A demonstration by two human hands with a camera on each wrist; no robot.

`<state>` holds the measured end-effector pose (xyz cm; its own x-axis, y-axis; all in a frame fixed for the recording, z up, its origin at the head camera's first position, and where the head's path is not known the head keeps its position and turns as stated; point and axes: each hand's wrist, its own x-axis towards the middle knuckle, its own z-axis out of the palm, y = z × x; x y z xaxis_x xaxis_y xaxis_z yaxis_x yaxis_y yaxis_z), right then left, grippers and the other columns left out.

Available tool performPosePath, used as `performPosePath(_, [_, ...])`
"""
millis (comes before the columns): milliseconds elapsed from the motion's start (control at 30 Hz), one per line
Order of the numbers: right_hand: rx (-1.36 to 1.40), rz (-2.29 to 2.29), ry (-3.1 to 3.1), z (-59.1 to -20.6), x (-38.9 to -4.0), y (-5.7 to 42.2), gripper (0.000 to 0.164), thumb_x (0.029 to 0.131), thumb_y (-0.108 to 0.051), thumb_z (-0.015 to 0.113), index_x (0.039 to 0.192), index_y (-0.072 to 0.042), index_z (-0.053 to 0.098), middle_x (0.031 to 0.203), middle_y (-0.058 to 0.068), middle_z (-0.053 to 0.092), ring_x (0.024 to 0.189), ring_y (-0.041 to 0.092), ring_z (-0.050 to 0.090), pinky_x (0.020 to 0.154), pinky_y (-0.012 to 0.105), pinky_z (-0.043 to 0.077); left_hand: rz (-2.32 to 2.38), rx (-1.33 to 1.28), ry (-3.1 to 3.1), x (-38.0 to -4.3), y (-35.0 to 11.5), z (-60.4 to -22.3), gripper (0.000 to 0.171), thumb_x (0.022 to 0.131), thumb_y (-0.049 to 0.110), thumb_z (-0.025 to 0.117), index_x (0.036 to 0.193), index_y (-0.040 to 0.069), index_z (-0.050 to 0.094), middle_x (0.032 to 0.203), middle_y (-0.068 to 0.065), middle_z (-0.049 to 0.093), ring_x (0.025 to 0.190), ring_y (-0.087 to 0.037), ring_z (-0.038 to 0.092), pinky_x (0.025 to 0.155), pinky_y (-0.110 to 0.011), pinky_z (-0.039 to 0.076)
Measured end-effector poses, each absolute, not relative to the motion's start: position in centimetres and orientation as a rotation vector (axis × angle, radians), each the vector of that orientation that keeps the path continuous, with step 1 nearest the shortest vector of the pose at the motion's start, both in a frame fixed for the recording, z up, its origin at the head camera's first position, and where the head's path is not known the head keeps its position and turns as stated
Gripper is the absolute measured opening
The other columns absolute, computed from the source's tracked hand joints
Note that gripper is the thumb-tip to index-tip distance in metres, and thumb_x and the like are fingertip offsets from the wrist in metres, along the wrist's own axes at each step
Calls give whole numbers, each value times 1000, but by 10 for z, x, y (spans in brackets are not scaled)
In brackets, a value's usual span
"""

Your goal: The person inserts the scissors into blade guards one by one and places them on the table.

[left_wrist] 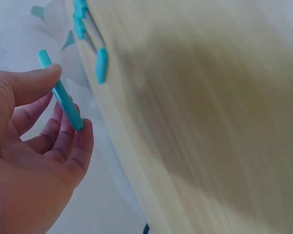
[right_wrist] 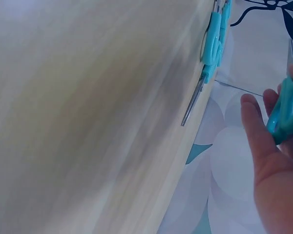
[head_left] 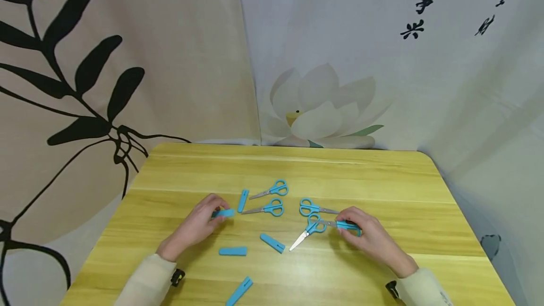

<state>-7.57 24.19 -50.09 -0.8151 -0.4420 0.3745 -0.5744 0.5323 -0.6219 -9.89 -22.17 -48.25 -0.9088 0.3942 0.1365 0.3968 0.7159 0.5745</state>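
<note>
As right fingers (head_left: 352,213) hold scissors (head_left: 342,225), characters (head_left: 426,0) mark fabric (head_left: 340,22).

**Blue sheath (left_wrist: 66,105) and blue-handled scissors (head_left: 347,225), both held**

The straight, slim sheath is pinched in the left fingers (left_wrist: 81,148), slanting. The scissors are gripped by their handles in the right fingers (right_wrist: 254,122), silvery blades bare and pointing left in the head view.
</note>
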Motion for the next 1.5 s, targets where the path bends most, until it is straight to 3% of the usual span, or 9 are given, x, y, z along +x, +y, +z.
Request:
performPosePath(200, [844, 1148, -2603, -498, -77, 239, 28, 88, -2, 80, 114, -9, 71, 109, -6, 70, 89, 3, 63, 73, 27, 58, -1038, -655, -2891, -99, -209, -477, 22, 92, -4, 75, 109, 8, 69, 116, -4, 62, 105, -23, 64, 90, -43, 58])
performPosePath(367, [878, 1096, -2593, -495, -78, 237, 37, 90, -3, 79, 125, -6, 68, 112, -3, 69, 95, 7, 66, 77, 28, 60, -1052, -653, -2878, -98, -200, -475, 22, 92, -4, 75, 110, 8, 70, 116, -3, 62, 104, -21, 63, 88, -41, 57])
performPosePath(633, [960, 1017, -2507, -494, -77, 231, 30, 87, -2, 79, 114, -10, 73, 111, -3, 67, 91, 10, 66, 73, 29, 60, -1092, -632, -2856, -93, -187, -466, 21, 94, 1, 75, 113, 9, 70, 109, 3, 65, 97, -14, 61, 83, -36, 57])
performPosePath(933, [951, 1050, -2506, -492, -81, 218, 29, 83, -6, 86, 111, -12, 77, 111, -6, 66, 89, 8, 63, 72, 23, 55, -1116, -721, -2824, -89, -159, -456, 20, 93, 1, 76, 110, 9, 70, 105, -1, 66, 93, -20, 61, 82, -39, 56])
performPosePath(1167, [1029, 1076, -2431, -493, -88, 208, 26, 79, -1, 87, 101, -11, 76, 106, -2, 67, 89, 13, 66, 78, 20, 56, -1103, -791, -2809, -92, -133, -459, 21, 93, 3, 77, 112, 7, 71, 112, -2, 68, 106, -25, 66, 90, -43, 57])
performPosePath(1500, [1017, 1133, -2409, -488, -91, 204, 27, 81, -2, 87, 105, -8, 77, 107, -2, 68, 87, 10, 66, 76, 24, 58, -1096, -795, -2801, -95, -117, -461, 21, 90, 5, 80, 109, 10, 72, 111, 1, 70, 110, -24, 65, 95, -46, 55])
